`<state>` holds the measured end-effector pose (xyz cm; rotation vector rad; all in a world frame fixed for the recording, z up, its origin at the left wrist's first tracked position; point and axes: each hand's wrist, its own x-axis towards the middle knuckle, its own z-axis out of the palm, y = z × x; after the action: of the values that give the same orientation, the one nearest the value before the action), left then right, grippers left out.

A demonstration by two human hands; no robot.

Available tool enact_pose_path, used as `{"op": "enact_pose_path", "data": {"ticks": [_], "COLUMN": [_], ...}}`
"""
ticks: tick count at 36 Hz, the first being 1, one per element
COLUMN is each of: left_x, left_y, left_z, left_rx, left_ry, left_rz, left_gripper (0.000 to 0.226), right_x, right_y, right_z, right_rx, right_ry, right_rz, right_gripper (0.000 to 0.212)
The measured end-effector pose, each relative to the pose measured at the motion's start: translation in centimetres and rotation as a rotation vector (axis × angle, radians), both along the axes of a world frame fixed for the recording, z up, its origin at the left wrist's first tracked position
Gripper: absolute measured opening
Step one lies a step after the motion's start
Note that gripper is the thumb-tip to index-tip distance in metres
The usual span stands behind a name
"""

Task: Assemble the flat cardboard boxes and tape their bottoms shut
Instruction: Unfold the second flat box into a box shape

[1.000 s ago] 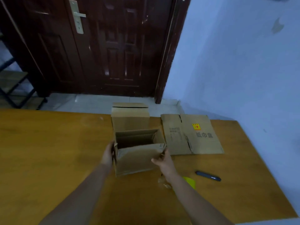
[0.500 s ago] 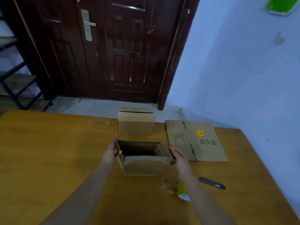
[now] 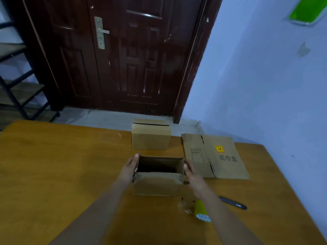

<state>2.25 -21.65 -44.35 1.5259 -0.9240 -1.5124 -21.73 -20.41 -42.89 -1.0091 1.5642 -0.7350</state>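
An assembled small cardboard box (image 3: 157,184) stands upright on the wooden table (image 3: 53,170), its top open toward me. My left hand (image 3: 128,167) presses flat against its left side and my right hand (image 3: 192,172) against its right side. A second assembled box (image 3: 151,138) sits behind it near the table's far edge, top flaps nearly closed. A flattened box (image 3: 215,157) with a yellow sticker and printed characters lies at the right. A tape roll (image 3: 201,211), yellow-green, lies under my right forearm.
A dark pen-like tool (image 3: 232,203) lies right of my right forearm. Small scraps (image 3: 184,206) lie beside the tape roll. Beyond the table are a dark wooden door (image 3: 123,55), a blue wall (image 3: 265,76) and a metal shelf (image 3: 16,85) at left.
The box was tipped toward me a second ago; it now stands level with its opening up. My hands moved from its front flap to its two sides. The view tilted slightly.
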Motion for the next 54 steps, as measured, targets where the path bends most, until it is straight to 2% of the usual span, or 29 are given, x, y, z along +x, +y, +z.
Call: {"op": "enact_pose_path", "data": {"ticks": [5,9,11,15,19,25,28,30,32,35,38,40,42,47,50,54], "left_x": [-0.2,0.0,0.0,-0.1,-0.2,-0.6,-0.8,-0.9,-0.9,-1.0,-1.2,-0.8,-0.1,0.9,0.7,0.4], "left_y": [-0.5,-0.7,-0.8,-1.2,-1.9,-2.0,-2.0,-1.8,-1.7,-1.1,-0.3,0.1,0.1,0.2,0.3,0.0], "left_z": [0.6,1.7,2.2,1.7,1.6,2.9,2.7,2.4,1.8,1.3,1.9,2.0,1.3,-0.6,-0.8,-0.7], "left_rx": [-0.113,-0.246,-0.308,-0.451,-0.434,-0.357,-0.348,-0.377,-0.406,-0.435,-0.334,-0.277,-0.246,-0.143,-0.125,-0.146], "left_ry": [-0.106,-0.114,-0.199,-0.519,-0.756,-0.908,-0.956,-0.934,-0.833,-0.454,0.018,0.173,0.203,0.101,0.103,0.0], "left_rz": [0.063,0.11,0.055,-0.174,-0.364,-0.596,-0.64,-0.641,-0.623,-0.418,-0.095,0.014,0.028,-0.02,-0.053,-0.109], "left_gripper": [0.027,0.014,0.013,0.026,0.019,0.068,0.081,0.083,0.078,0.048,0.047,0.045,0.045,0.044,0.055,0.065], "right_x": [-0.3,-0.4,-0.1,0.6,0.4,0.1,0.0,0.1,0.3,0.3,0.2,0.1,0.0,-0.1,-0.1,0.0], "right_y": [-0.4,-0.6,-0.6,-0.6,-0.8,-0.5,-0.2,-0.2,-0.4,-0.8,-1.2,-1.4,-1.4,-1.5,-1.7,-1.6], "right_z": [0.4,0.1,0.0,-0.2,-0.4,-0.3,-0.3,-0.4,-0.5,-0.3,-0.6,-0.9,-1.2,-1.5,-1.7,-1.5], "right_rx": [0.011,-0.003,-0.016,-0.039,-0.024,-0.02,-0.03,-0.044,-0.034,0.009,0.05,0.071,0.093,0.117,0.106,0.059], "right_ry": [-0.107,-0.152,-0.133,-0.076,-0.066,-0.073,-0.049,-0.002,0.025,0.016,0.003,0.011,0.015,0.003,0.04,0.069], "right_rz": [0.001,-0.045,-0.076,-0.085,-0.095,-0.095,-0.048,0.002,0.034,0.038,0.028,0.034,0.037,0.034,0.041,0.062], "right_gripper": [0.049,0.045,0.038,0.036,0.032,0.034,0.034,0.043,0.051,0.055,0.059,0.061,0.063,0.064,0.067,0.07]}}
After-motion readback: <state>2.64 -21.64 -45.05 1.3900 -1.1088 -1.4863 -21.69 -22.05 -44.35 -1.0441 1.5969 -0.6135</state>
